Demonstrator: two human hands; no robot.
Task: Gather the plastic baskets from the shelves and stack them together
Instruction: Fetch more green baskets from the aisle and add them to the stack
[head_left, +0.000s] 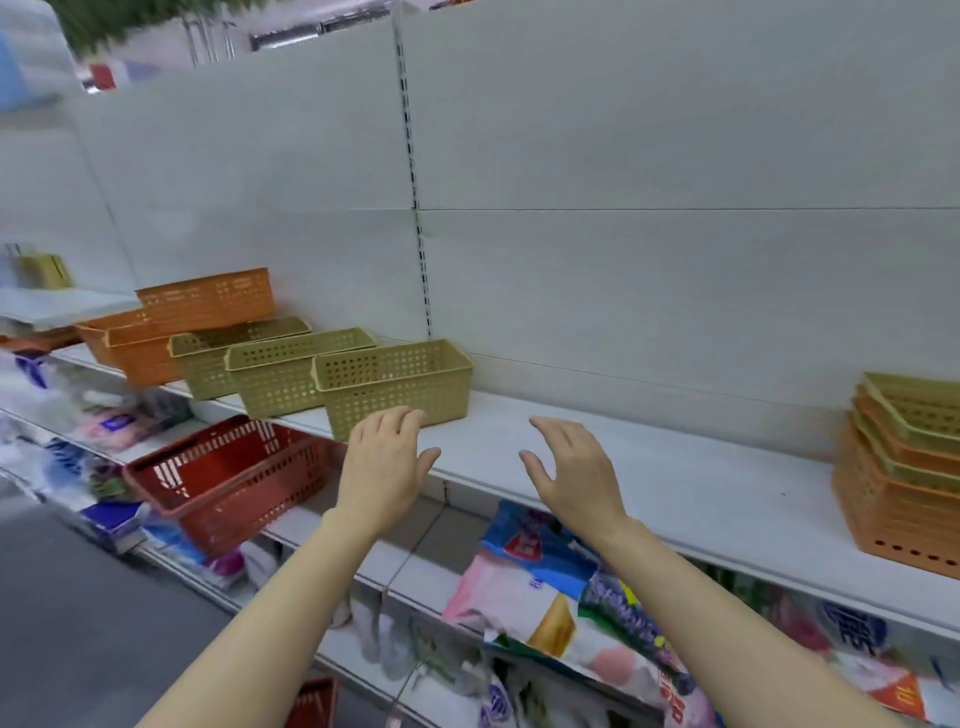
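Observation:
Three olive-green perforated baskets stand in a row on the white shelf (675, 483); the nearest green basket (395, 382) is just beyond my left hand (384, 467). Behind them sit orange baskets (208, 301), one tilted on top of another. At the far right stands a nested stack of orange and green baskets (904, 467). My left hand is open with its fingertips close to the nearest green basket's front lower edge. My right hand (571, 467) hovers open over the bare shelf to the right of that basket. Neither hand holds anything.
A red shopping basket (228, 478) hangs at the left below the shelf edge. Lower shelves hold colourful packaged goods (561, 597). The white back panel (623, 156) rises behind the shelf. A dark floor lies at the lower left.

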